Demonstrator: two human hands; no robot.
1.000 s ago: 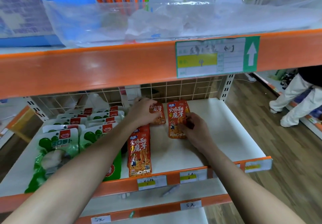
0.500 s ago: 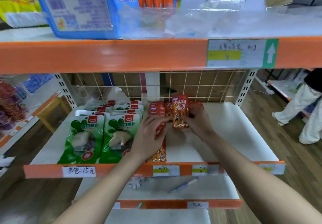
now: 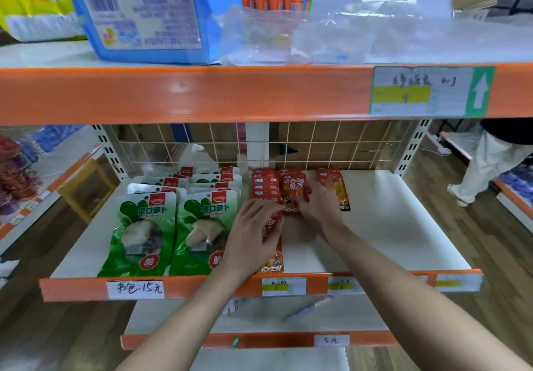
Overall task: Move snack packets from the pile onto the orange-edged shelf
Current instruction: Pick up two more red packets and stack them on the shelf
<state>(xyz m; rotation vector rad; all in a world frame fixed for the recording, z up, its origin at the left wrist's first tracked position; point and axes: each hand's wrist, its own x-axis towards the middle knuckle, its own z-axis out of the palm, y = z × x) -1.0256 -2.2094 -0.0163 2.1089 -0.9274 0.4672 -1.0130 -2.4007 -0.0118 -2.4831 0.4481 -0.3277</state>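
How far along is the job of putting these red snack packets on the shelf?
Partly done. A row of red packets already lies on the orange-edged shelf. In hand: the right hand holds a red packet at the back, and the left hand grips a front packet in the row. The pile is out of view, so what remains cannot be told.

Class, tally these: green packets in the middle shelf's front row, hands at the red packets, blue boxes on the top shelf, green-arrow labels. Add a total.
Green-and-white plastic snack packets, front row: 2
Hands at the red-orange foil snack packets: 2, left hand and right hand
Blue rectangular wrapped box: 1
White paper label with green arrow: 1
Total: 6
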